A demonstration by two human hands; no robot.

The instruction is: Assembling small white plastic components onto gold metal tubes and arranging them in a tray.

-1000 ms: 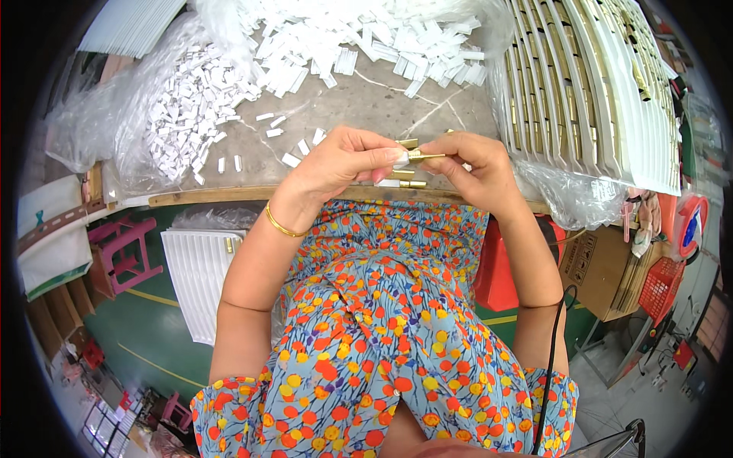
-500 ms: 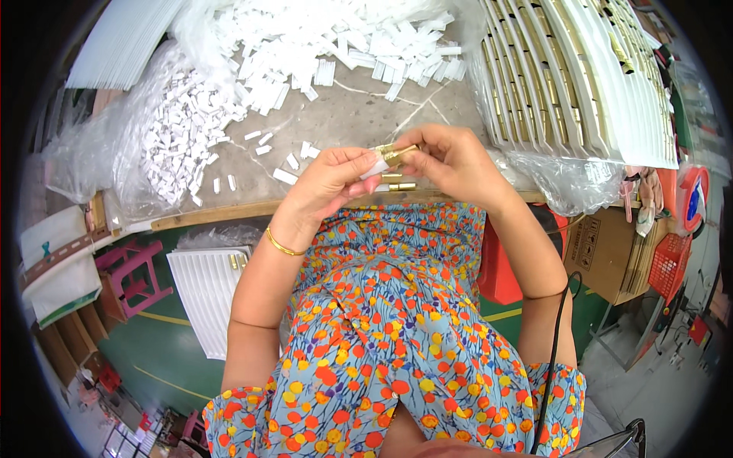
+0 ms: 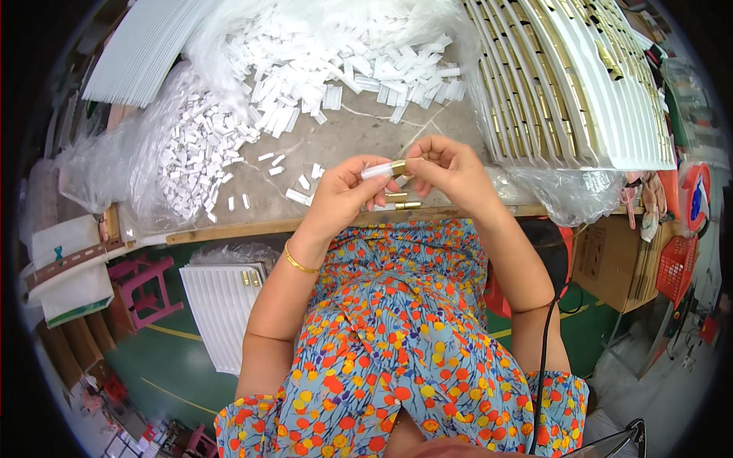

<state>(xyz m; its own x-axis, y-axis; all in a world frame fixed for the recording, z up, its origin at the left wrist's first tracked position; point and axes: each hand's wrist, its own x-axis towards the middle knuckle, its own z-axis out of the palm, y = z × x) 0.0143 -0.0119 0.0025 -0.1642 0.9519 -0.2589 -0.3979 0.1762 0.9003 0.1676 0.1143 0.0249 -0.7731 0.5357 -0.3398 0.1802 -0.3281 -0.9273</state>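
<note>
Left fingers [image 3: 371, 185] pinch the white tube [image 3: 376, 172] between them; right fingers [image 3: 422, 167] grip its gold end [image 3: 398, 166].

There is one table [image 3: 343, 141]. Over it are two hands, the left hand [image 3: 342, 192] and the right hand [image 3: 450, 177], with one white sleeve [image 3: 376, 171] and one gold tube [image 3: 398, 166]. At least two more gold tubes [image 3: 408, 204] lie along the table's near edge. On the table are two heaps, one of short white pieces [image 3: 195, 156] and one of long white strips [image 3: 286, 95], each too many to count. One stack of trays [image 3: 649, 145] stands at the table's right. Below the table's left side are one ridged tray [image 3: 214, 320] with two gold pieces [image 3: 246, 278] and one pink stool [image 3: 156, 278]; below its right, one cardboard box [image 3: 603, 263] and one red basket [image 3: 676, 267]
</note>
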